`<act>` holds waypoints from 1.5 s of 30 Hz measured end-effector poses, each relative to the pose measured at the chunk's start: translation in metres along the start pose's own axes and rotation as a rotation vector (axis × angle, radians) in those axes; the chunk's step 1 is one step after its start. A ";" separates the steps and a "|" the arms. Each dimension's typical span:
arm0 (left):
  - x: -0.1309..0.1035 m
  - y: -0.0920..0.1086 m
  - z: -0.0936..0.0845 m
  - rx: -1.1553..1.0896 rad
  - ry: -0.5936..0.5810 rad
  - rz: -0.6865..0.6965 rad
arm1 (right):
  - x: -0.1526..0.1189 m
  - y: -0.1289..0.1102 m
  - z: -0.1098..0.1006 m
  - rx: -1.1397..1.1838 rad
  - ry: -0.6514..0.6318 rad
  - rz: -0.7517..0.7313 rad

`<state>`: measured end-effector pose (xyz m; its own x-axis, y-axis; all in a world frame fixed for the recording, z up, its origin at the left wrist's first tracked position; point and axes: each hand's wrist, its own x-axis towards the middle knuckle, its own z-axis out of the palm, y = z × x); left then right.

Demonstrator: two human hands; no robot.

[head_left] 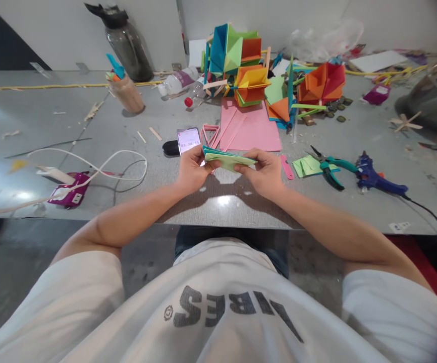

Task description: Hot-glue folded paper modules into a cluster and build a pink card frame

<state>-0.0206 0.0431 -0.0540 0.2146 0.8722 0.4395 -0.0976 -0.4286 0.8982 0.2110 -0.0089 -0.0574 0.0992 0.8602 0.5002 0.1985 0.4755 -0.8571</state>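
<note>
Between my two hands I hold a folded piece of light green and blue paper above the table's front part. My left hand pinches its left end, thumb on the near side. At the right end, my right hand grips it the same way. Behind the paper lie a lit phone, a pink paper sheet and pink folded strips. A pink cutter and another folded green paper rest to the right of my right hand.
Pliers and a blue glue gun lie on the right. Colourful folded-paper models stand at the back beside plastic bottles. To the left are a cup of sticks, a dark bottle and a purple adapter with white cable.
</note>
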 end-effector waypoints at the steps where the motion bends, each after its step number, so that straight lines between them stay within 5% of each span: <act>1: 0.000 0.001 0.000 0.005 -0.009 0.006 | -0.001 0.000 0.000 -0.019 0.013 -0.032; 8: -0.007 0.016 -0.007 0.131 -0.086 0.163 | 0.001 -0.007 -0.013 -0.141 -0.002 -0.309; 15: -0.007 0.016 -0.007 0.096 -0.008 0.223 | -0.005 -0.007 -0.009 -0.148 -0.046 -0.282; 20: -0.005 0.007 -0.008 0.111 -0.042 0.427 | -0.004 -0.002 -0.010 -0.124 -0.027 -0.378; 27: 0.004 -0.001 -0.018 0.289 -0.062 0.676 | 0.007 -0.001 -0.020 -0.129 -0.003 -0.697; 36: 0.004 0.012 -0.019 0.285 -0.001 0.621 | -0.003 -0.007 -0.017 -0.252 -0.035 -0.656; 41: 0.003 0.018 -0.017 0.201 -0.060 0.393 | -0.001 -0.014 -0.014 -0.287 -0.127 -0.490; 45: -0.005 0.017 -0.006 0.045 0.038 0.187 | -0.002 -0.018 -0.013 -0.240 -0.183 -0.258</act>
<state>-0.0289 0.0324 -0.0406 0.1594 0.7843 0.5995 -0.0889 -0.5934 0.8000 0.2196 -0.0217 -0.0410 -0.1546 0.7471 0.6464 0.4182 0.6423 -0.6423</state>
